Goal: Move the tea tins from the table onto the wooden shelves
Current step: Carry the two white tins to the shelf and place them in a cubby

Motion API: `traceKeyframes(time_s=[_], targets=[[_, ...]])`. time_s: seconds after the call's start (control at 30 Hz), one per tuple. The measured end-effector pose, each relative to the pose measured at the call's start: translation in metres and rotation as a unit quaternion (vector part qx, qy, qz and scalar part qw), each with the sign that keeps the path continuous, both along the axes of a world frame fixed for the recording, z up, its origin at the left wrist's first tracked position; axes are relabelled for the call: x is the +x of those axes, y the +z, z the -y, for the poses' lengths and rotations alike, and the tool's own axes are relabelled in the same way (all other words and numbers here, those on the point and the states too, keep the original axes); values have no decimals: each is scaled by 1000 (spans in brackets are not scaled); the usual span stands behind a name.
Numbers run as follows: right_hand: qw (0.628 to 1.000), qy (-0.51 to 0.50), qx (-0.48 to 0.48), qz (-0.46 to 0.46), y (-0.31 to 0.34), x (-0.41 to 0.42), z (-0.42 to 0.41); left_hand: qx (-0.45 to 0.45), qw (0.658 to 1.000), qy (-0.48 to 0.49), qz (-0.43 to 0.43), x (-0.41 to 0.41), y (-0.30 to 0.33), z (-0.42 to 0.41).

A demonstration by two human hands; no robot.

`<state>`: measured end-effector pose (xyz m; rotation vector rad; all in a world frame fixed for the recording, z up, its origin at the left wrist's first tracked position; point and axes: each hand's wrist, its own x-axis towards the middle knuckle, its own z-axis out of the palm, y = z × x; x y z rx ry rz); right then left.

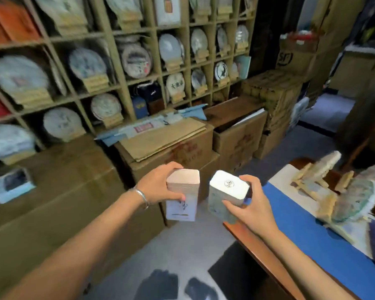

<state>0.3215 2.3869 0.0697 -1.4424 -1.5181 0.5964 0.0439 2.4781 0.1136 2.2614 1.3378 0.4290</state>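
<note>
My left hand [160,187] grips a tall white tea tin [182,204] by its pinkish lid, holding it upright over the floor. My right hand [252,202] holds a second tea tin [225,189], tilted, with a silver lid that bears a round emblem and a pale green body. Both tins hang side by side between the table [307,230], with its blue cover, on the right and the wooden shelves [121,83] ahead on the left. The shelf compartments hold round wrapped tea cakes on small stands.
Stacked cardboard boxes [171,148] line the floor in front of the shelves, one open box [238,124] among them. On the table lie wrapped tea cakes and wooden stands [325,180]. Grey floor shows below me, with my shoes at the bottom edge.
</note>
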Motion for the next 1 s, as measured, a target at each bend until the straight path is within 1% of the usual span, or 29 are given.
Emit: traceKeyframes(time_s=[0.07,0.13,0.2,0.3,0.4,0.47,0.5,0.6,0.67,0.8,0.87,1.0], targets=[[998,52,30,5,23,-51,-38,18,999,42,15,-61,31,-6],[994,97,44,0,48,-104,-73,30,993,98,53,-120,62,-8],[990,134,51,-11,73,-158,-104,35,982,151,106,-175,93,-6],[979,187,67,-39,115,-239,-140,75,963,215,141,-251,142,2],[960,247,80,-105,156,-314,-173,145,943,272,126,-315,191,7],[946,283,95,-128,186,-363,-194,188,929,302,102,-354,221,8],[940,300,105,-124,200,-385,-204,205,921,316,100,-372,234,8],[924,344,146,-87,240,-449,-233,251,892,354,130,-422,265,3],[907,379,161,-93,263,-488,-254,270,878,370,137,-454,280,-6],[878,432,164,-122,306,-562,-300,285,866,397,107,-517,315,-34],[870,445,167,-132,330,-596,-324,300,857,406,101,-546,334,-49],[864,447,181,-144,377,-660,-362,321,836,424,136,-598,374,-78]])
